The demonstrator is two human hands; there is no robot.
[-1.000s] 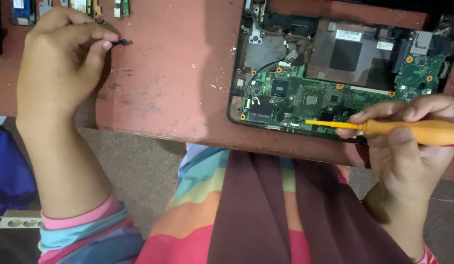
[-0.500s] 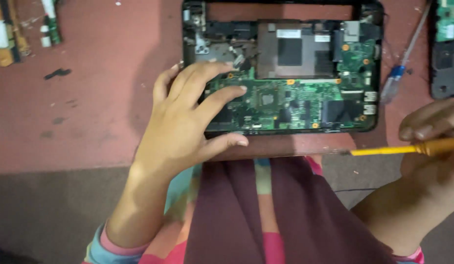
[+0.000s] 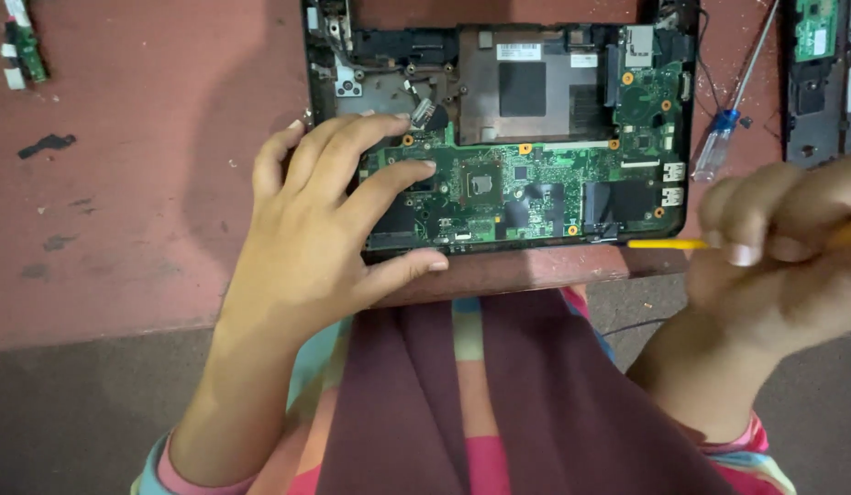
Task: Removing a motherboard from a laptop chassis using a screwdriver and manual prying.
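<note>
An opened laptop base point(image 3: 627, 55) lies on the red table, its green motherboard point(image 3: 536, 179) exposed. My left hand point(image 3: 329, 229) rests flat on the laptop's left side, fingers spread over the board's edge and thumb along the front rim. My right hand point(image 3: 783, 257) hovers off the laptop's right front corner, closed around a screwdriver with a yellow shaft point(image 3: 668, 244) that points left toward the corner. The handle is hidden in my fist and blurred.
A blue-handled screwdriver point(image 3: 723, 137) lies to the right of the laptop. Dark casing parts with a green board point(image 3: 815, 64) sit at the far right. Small circuit strips point(image 3: 22, 50) lie at the far left. The red table point(image 3: 123, 229) ends just before my lap.
My left hand came from the table's far left onto the laptop's left side and stays there. My right hand with the yellow screwdriver drew back off the board to the right front corner.
</note>
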